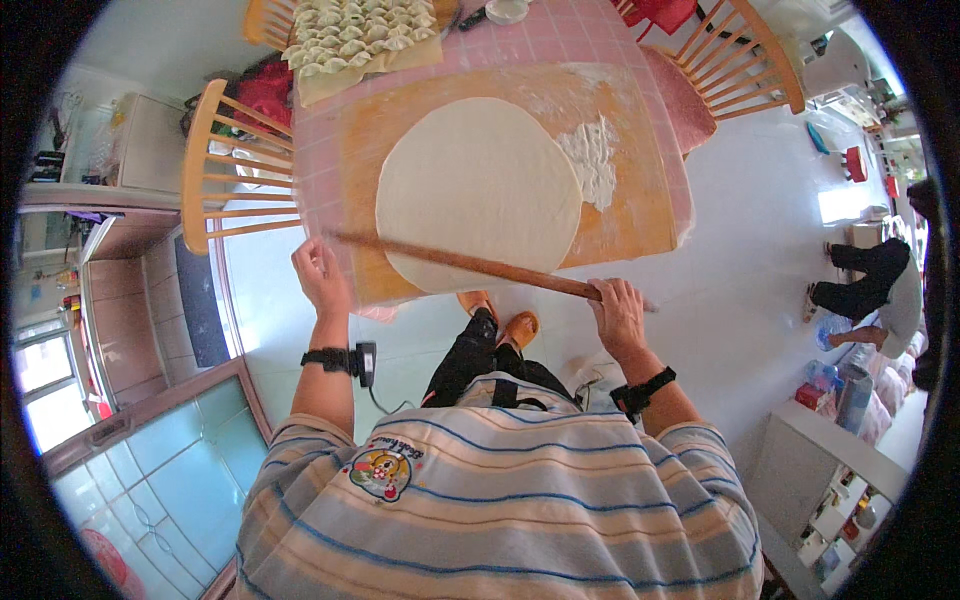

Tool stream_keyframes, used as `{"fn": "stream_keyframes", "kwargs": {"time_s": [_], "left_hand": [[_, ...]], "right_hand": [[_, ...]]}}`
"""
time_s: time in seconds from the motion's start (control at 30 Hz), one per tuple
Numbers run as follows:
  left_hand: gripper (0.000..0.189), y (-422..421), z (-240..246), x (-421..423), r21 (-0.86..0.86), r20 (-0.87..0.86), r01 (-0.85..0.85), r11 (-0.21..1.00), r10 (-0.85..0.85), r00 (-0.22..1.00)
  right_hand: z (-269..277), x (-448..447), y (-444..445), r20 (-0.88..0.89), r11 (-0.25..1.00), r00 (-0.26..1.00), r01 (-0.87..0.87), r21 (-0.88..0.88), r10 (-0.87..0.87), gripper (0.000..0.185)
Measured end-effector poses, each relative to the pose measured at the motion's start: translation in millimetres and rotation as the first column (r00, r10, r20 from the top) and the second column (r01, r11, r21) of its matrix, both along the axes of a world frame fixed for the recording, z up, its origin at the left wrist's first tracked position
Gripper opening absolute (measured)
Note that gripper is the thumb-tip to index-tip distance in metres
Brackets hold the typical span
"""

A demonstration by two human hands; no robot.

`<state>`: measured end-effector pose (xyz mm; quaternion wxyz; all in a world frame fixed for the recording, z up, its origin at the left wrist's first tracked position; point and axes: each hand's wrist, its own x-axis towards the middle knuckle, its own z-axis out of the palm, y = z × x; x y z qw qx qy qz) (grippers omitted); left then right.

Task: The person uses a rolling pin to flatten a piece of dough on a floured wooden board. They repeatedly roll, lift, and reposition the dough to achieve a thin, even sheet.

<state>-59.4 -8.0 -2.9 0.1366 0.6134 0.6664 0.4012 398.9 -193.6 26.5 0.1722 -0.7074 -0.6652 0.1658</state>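
Note:
A large, nearly round sheet of rolled dough (480,187) lies flat on a wooden board (645,172). Across its near edge slants a long wooden rolling pin (472,262), slightly blurred. My right hand (619,315) grips the pin near its right end. Just below the pin's left end is my left hand (321,270), fingers curled; whether it touches the pin or anything else cannot be told. White flour (592,161) is spread in a patch on the board, right of the dough.
Rows of shaped dumplings (352,37) cover a tray at the table's far left. A small white bowl (507,10) stands at the far edge. Wooden chairs (196,169) flank the pink checked tablecloth (322,142). Another person (870,289) bends down at far right.

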Motion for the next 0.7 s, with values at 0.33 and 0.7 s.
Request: {"fn": "stream_keyframes", "kwargs": {"time_s": [0.33,0.7], "left_hand": [[0.045,67.2,-9.3,73.6,-0.462,-0.324,-0.055,0.885,-0.111,0.940],[0.040,65.8,-0.1,119.8,-0.436,0.531,0.204,0.876,0.067,0.845]], "right_hand": [[-10.4,-95.2,18.7,-0.505,0.933,0.797,0.200,-0.298,-0.332,0.030],[-33.5,-113.0,29.5,-0.690,0.912,0.606,0.171,-0.373,-0.396,0.029]]}}
